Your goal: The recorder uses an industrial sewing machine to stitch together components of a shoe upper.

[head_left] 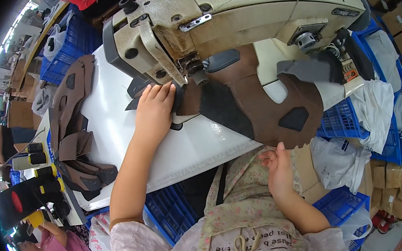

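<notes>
A large brown shoe-upper piece (282,105) with black patches lies across the sewing machine's (212,22) white bed, its left end under the presser foot and needle area (194,72). My left hand (155,110) rests flat, fingers extended, on a small black piece (138,88) just left of the needle. Close to the lower right edge of the brown piece is my right hand (279,171), one fingertip at that edge, the other fingers loosely bent and apart. It grips nothing that I can see. The stitching point itself is partly hidden by the machine head.
Several brown pieces (73,96) hang over the table's left side. Thread cones (40,166) stand at lower left. Blue crates (342,122) with white bags (373,110) are at right, cardboard boxes (393,182) beyond. Another person in pink (61,243) sits at lower left.
</notes>
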A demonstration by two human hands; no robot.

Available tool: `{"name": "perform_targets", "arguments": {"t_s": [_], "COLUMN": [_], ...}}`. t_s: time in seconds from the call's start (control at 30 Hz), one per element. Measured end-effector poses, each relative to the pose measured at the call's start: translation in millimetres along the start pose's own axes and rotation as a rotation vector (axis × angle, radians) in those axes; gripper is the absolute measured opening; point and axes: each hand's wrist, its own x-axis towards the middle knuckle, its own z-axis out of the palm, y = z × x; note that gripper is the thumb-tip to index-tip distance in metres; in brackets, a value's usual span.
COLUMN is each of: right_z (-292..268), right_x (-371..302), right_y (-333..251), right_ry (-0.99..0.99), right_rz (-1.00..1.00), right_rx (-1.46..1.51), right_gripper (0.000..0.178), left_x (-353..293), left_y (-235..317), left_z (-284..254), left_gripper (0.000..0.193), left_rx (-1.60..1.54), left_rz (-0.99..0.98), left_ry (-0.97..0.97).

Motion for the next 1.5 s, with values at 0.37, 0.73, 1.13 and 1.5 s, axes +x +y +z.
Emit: {"name": "perform_targets", "arguments": {"t_s": [0.37, 0.73, 1.13, 1.5], "right_z": [-14, 100, 102, 9], "right_x": [28, 53, 124, 114], "right_y": [-61, -62, -132, -177], "right_ry": [0.193, -0.269, -0.590, 0.169], "right_rz": [-1.157, -1.117, -1.465, -1.513], "right_rx": [-1.075, -1.656, -1.313, -0.766], "right_gripper": [0.053, 0.061, 0.046, 0.023], "left_x": [2, -3, 3, 2], "left_y": [0, 4, 49, 51], "left_z": [0, 8, 11, 8], "left_gripper": [0.049, 0.053, 0.050, 0.053], "left_rx": [-0.021, -0.057, 0.217, 0.155], "left_rz": [0.009, -0.010, -0.164, -0.203], "left_ry": [0.012, -0.003, -0.102, -0.133]}}
